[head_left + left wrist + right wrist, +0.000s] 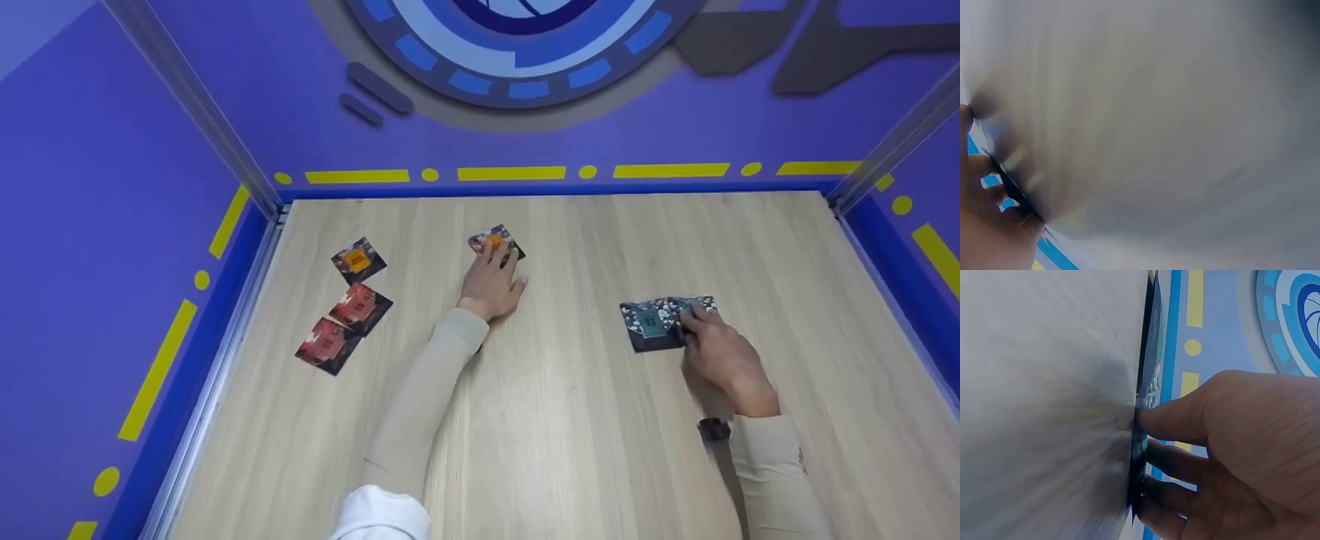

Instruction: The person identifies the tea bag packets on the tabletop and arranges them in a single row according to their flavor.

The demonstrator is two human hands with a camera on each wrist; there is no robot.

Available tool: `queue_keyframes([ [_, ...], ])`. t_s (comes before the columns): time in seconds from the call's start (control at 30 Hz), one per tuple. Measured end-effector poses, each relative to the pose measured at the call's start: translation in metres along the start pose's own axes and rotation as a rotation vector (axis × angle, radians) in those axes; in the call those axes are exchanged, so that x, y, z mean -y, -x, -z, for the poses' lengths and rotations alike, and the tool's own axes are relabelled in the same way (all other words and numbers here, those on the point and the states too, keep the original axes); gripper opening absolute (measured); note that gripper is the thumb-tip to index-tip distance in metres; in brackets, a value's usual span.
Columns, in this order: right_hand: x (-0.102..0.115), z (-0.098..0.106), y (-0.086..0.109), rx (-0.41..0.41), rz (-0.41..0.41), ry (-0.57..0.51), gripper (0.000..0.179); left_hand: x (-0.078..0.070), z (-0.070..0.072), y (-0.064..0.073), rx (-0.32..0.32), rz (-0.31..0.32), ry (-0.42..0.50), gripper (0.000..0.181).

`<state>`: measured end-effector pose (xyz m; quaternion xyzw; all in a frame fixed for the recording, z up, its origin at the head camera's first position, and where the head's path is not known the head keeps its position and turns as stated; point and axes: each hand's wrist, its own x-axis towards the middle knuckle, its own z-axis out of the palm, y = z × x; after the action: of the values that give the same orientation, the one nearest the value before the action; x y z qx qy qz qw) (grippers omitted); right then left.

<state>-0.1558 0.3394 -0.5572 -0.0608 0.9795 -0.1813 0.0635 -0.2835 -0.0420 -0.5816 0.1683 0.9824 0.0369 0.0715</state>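
Observation:
My left hand [491, 286] lies with its fingers stretched over a small square card with an orange centre [498, 231], far on the table and partly covered by the fingers. In the left wrist view, those fingertips meet the card's dark edge [1013, 188]. Over on the right, my right hand [726, 358] rests its thumb and fingertips on a teal-centred card [703, 301], hiding much of it. A second teal card [651, 324] lies flat right beside it, edge to edge. The right wrist view shows thumb and fingers against the card's face.
On the left of the wooden table [555, 420] lie another orange card [358, 260] and two red cards, an upper one [360, 307] and a lower one [328, 345], at an angle. Blue-purple walls [247, 97] with yellow marks enclose the table's back and sides.

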Motion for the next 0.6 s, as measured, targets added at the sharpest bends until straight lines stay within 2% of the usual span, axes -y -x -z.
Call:
queue_keyframes([
  [0.27, 0.0, -0.001, 0.001, -0.01, 0.011, 0.007, 0.05, -0.022, -0.003, 0.002, 0.031, -0.046, -0.025, 0.067],
  [0.5, 0.0, -0.001, 0.0, -0.017, 0.002, 0.012, 0.05, -0.04, -0.002, 0.014, 0.002, -0.122, -0.017, 0.065],
  [0.6, 0.0, -0.001, 0.0, -0.01, -0.003, 0.014, 0.051, -0.048, -0.002, 0.02, 0.015, -0.152, -0.024, 0.065],
])
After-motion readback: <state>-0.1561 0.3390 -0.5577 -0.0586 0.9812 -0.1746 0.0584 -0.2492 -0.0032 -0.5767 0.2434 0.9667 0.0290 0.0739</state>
